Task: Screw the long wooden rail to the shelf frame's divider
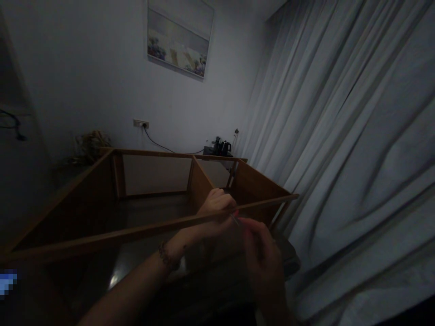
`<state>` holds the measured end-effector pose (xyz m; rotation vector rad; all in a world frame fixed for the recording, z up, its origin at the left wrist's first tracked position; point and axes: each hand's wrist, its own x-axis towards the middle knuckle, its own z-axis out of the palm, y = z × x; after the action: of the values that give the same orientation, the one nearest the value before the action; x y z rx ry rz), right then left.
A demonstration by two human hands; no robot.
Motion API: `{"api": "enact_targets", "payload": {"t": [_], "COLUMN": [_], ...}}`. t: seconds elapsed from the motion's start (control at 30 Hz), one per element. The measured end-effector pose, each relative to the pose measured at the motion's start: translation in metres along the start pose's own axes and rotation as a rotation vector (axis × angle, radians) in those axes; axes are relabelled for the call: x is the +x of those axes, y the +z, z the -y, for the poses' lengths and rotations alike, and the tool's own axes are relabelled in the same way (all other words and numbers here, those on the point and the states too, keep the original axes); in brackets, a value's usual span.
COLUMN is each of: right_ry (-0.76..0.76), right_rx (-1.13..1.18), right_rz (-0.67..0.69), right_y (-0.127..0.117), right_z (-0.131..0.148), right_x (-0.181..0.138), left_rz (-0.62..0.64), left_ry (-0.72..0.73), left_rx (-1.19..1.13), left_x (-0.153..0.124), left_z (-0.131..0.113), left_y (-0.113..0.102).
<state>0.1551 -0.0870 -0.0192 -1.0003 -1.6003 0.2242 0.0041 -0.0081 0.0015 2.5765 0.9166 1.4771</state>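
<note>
Nearest, the right hand [263, 246] seems to pinch a thin metal piece [235, 219] at a wooden front rail [136, 232]; the left hand [216, 203] reaches behind that rail, fingers curled, their grip partly hidden. The open wooden frame's [261, 181] sides and divider [202, 174] already stand; work at the rail looks unfinished. Beyond, a framed picture [180, 38] hangs.

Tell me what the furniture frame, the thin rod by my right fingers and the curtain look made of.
Furniture frame: probably wood or veneer, dull-finished, from its brown, square-edged rails.
Thin rod: likely bare metal, given its grey sheen; too small for certainty.
Curtain: matte cloth, hanging in soft folds; fibre unclear.
</note>
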Motion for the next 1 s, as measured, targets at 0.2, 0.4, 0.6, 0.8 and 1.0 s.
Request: {"api": "enact_targets", "payload": {"t": [0.2,0.4,0.6,0.8,1.0], "right_ry": [0.201,0.197,-0.292,-0.356,-0.092], "right_rx": [0.057,0.053,-0.527,-0.495,0.039], "right_rz": [0.066,0.199,0.05,0.108,0.154], "right_y": [-0.003,-0.003,-0.013,-0.007,0.011], "right_z": [-0.001,-0.001,0.006,0.009,0.009], "right_x": [0.001,0.001,0.004,-0.001,-0.006], "left_rz": [0.003,-0.012,0.012,-0.018,-0.003], "left_ry": [0.012,0.008,0.012,0.054,0.047], "left_rx": [0.006,-0.001,0.002,-0.002,0.004], "left_x": [0.0,0.001,0.0,-0.001,-0.001], "left_z": [-0.001,-0.003,0.002,0.01,0.018], "left_y": [-0.001,-0.003,0.001,0.005,0.012]}}
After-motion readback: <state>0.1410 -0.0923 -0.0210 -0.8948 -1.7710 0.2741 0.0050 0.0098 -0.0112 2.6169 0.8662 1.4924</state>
